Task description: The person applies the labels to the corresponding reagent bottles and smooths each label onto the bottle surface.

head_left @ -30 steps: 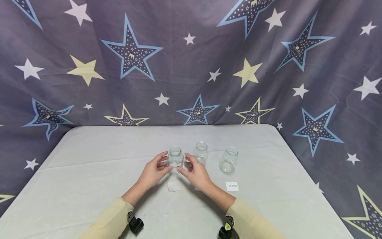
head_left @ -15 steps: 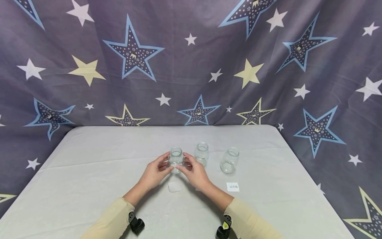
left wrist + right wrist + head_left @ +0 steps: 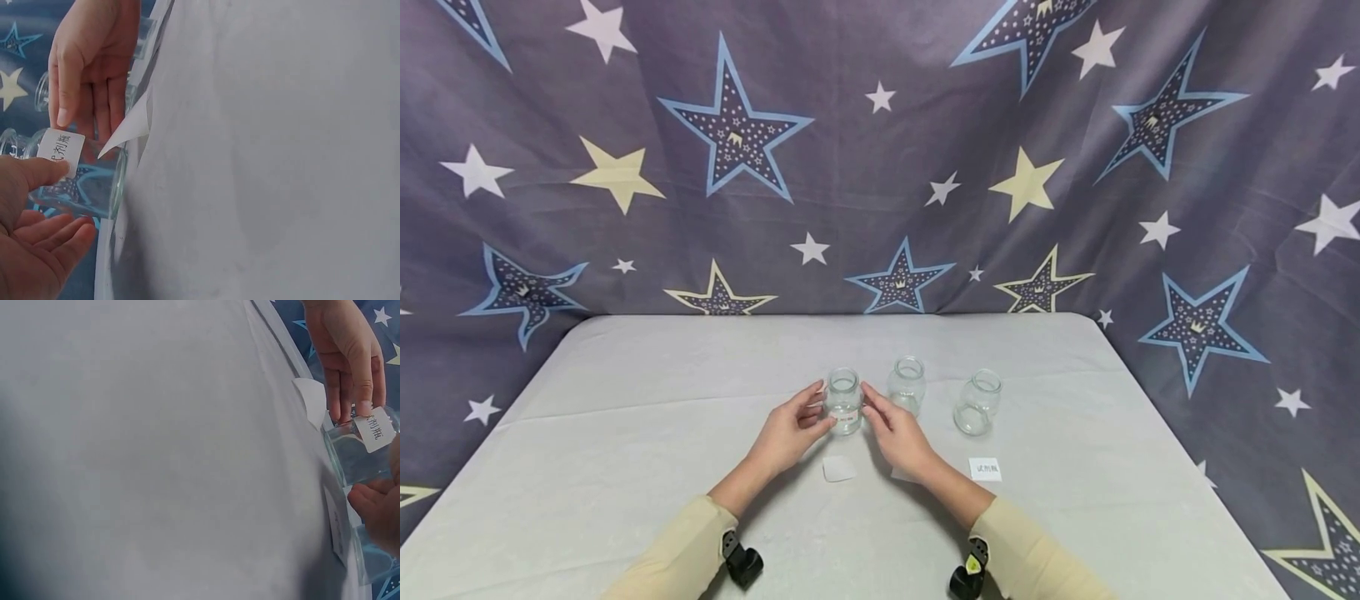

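A clear glass jar (image 3: 844,404) stands upright on the table, a white label (image 3: 61,151) with dark characters stuck on its front. My left hand (image 3: 793,427) holds it from the left: the thumb presses on the label's edge and the fingers lie along the jar's side. To the right is my right hand (image 3: 897,429), its fingertips right at the glass and its thumb lifted off the label. In the right wrist view the label (image 3: 376,430) lies flat on the jar, with my left thumb at its upper edge.
Two more clear jars stand to the right, one (image 3: 907,387) just behind my right hand and one (image 3: 976,407) farther right. A plain white slip (image 3: 838,468) and a written slip (image 3: 984,469) lie in front; another is partly hidden by my right forearm. A starry curtain (image 3: 880,167) hangs behind.
My right thumb has come off the front of the jar and the right hand has shifted slightly right, uncovering the label. The left hand keeps its place on the jar.
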Motion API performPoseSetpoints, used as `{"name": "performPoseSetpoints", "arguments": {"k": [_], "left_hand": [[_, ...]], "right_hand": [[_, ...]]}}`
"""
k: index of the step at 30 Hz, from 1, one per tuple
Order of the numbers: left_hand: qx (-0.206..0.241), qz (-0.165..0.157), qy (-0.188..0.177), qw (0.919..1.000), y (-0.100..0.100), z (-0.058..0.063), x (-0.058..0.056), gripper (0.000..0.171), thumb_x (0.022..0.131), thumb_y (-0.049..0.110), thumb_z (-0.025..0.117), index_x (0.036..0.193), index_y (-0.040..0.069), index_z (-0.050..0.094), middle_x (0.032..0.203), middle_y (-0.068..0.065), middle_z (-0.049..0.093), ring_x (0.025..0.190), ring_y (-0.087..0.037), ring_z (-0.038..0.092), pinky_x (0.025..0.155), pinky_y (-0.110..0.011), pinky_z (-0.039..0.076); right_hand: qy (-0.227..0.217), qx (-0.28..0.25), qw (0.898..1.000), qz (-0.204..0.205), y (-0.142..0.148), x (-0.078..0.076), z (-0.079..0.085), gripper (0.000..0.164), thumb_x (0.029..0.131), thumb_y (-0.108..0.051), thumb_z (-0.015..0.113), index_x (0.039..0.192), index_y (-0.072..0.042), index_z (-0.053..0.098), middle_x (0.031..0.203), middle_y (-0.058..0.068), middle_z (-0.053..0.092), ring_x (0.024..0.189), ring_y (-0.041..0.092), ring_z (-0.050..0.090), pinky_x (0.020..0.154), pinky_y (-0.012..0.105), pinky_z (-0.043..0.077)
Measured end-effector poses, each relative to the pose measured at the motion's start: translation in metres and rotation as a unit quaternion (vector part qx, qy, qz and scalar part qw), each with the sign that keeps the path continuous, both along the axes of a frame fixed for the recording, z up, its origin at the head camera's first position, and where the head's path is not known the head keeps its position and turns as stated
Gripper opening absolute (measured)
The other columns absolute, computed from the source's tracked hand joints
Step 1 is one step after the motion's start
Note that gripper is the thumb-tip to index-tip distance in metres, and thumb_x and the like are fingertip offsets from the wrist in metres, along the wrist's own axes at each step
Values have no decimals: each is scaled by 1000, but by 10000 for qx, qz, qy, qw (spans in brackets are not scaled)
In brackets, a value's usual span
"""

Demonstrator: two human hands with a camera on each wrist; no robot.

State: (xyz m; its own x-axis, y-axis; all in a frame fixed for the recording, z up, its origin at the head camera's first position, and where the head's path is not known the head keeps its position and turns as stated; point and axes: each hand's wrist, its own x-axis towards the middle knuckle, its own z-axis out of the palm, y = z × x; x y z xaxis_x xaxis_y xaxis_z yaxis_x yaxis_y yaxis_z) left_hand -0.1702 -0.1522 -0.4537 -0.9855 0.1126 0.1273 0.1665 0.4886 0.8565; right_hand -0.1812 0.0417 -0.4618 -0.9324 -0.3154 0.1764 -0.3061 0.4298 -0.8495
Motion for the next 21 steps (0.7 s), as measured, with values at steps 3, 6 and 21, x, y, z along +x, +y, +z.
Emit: {"name": "performPoseSetpoints", "arguments": {"k": [3, 6, 21], "left_hand": [[-19, 18, -72, 10000, 0, 0, 0, 62, 83, 9, 69, 138, -2, 40, 127, -24, 56, 109, -35, 61, 92, -35, 50], [-17, 69, -149, 9999, 0, -1, -1, 58, 83, 10, 69, 135, -3, 45, 125, -23, 58, 108, -34, 61, 91, -36, 50], [1, 95, -208, 9997, -1, -1, 0, 53, 84, 14, 69, 131, -2, 50, 124, -22, 59, 106, -34, 62, 88, -34, 52]], "right_hand": [[-233, -143, 9995, 147, -1, 1, -1, 46, 98, -18, 46, 143, -9, 37, 137, 14, 50, 126, 26, 49, 103, 35, 41], [-347, -384, 9983, 259, -3, 3, 2, 52, 95, -16, 53, 142, -3, 35, 134, 21, 51, 124, 30, 51, 101, 36, 43], [164, -279, 9994, 84, -1, -4, -9, 48, 92, -15, 58, 137, -5, 45, 125, 17, 60, 112, 26, 61, 90, 26, 50]]}}
